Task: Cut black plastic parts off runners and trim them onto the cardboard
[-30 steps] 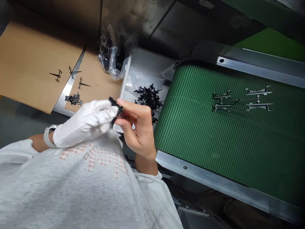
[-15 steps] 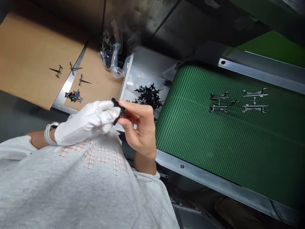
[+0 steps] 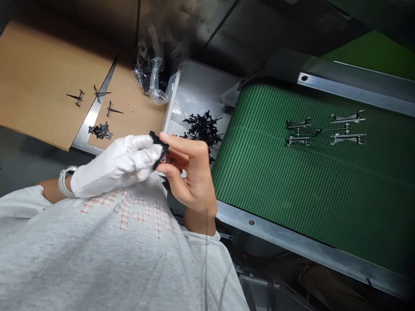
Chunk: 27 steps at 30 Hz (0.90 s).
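Observation:
My left hand (image 3: pixel 116 164), in a white glove, is closed around a small black plastic part (image 3: pixel 158 149). My bare right hand (image 3: pixel 188 170) pinches the same part from the other side with thumb and forefinger. Both hands are held close to my chest, just in front of a pile of black plastic parts (image 3: pixel 202 127) lying on clear plastic in a white tray (image 3: pixel 188 86).
A green conveyor belt (image 3: pixel 292 185) on the right carries a grey moulded sprue with several pieces (image 3: pixel 324 129). Cardboard sheets (image 3: pixel 42 86) at the left hold a few loose black parts (image 3: pixel 100 130). A clear bag of parts (image 3: pixel 152 77) lies behind the tray.
The hands keep the same grip on the black part, with only a slight shift. The sprue on the belt has barely moved in view.

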Each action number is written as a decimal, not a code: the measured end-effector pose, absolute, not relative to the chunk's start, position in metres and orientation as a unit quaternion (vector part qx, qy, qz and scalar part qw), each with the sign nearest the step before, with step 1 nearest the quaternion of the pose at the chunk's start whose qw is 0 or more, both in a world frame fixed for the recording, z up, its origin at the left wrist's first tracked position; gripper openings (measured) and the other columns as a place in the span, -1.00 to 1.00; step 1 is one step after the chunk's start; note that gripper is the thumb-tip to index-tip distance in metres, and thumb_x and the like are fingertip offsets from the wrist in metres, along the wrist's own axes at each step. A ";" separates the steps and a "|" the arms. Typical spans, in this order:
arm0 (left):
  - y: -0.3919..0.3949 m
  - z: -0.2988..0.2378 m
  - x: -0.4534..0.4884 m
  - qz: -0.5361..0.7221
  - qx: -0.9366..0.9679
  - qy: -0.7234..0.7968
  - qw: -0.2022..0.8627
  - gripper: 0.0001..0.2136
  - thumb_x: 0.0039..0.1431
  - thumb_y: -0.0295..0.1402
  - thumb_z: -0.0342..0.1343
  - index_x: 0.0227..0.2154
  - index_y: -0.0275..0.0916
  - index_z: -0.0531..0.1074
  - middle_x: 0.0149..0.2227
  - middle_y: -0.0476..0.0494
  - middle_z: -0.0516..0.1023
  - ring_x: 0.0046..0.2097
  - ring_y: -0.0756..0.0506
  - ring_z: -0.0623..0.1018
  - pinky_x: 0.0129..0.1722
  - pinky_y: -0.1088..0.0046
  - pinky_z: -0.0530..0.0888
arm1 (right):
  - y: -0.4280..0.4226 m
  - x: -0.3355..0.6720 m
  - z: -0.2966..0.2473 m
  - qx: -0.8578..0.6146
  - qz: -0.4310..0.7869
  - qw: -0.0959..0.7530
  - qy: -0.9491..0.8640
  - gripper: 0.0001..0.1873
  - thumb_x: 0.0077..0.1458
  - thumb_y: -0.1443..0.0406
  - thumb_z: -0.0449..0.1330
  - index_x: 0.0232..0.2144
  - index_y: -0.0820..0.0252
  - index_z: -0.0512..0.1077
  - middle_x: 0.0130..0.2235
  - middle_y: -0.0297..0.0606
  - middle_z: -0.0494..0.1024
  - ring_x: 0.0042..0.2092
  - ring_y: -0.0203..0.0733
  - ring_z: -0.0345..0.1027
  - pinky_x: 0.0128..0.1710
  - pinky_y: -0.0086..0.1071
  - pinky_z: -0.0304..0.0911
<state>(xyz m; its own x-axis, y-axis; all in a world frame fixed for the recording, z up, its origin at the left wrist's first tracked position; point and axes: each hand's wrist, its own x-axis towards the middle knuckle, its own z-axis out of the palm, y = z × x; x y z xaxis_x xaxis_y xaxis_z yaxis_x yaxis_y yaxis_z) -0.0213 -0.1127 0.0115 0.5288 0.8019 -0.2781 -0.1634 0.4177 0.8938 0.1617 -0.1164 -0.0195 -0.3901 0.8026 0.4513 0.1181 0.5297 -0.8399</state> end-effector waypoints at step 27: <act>-0.116 0.016 -0.025 0.290 0.376 0.365 0.801 -0.68 0.31 -0.10 0.19 -0.43 -0.19 0.30 -0.55 0.12 0.21 -0.49 0.06 0.15 -0.51 0.51 0.20 | -0.118 0.161 -0.015 -0.288 0.397 0.482 -0.726 -0.56 0.39 0.20 0.13 0.27 -0.10 0.25 0.02 -0.30 0.57 -0.21 -0.29 0.57 -0.33 -0.41 0.60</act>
<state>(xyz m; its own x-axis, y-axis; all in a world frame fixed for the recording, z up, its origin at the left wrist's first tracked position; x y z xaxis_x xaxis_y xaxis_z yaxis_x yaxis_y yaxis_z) -0.0249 -0.1163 0.0161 0.5651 0.7392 -0.3665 -0.1892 0.5485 0.8145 0.1610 -0.1183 -0.0150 -0.3694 0.8012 0.4707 0.0351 0.5182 -0.8546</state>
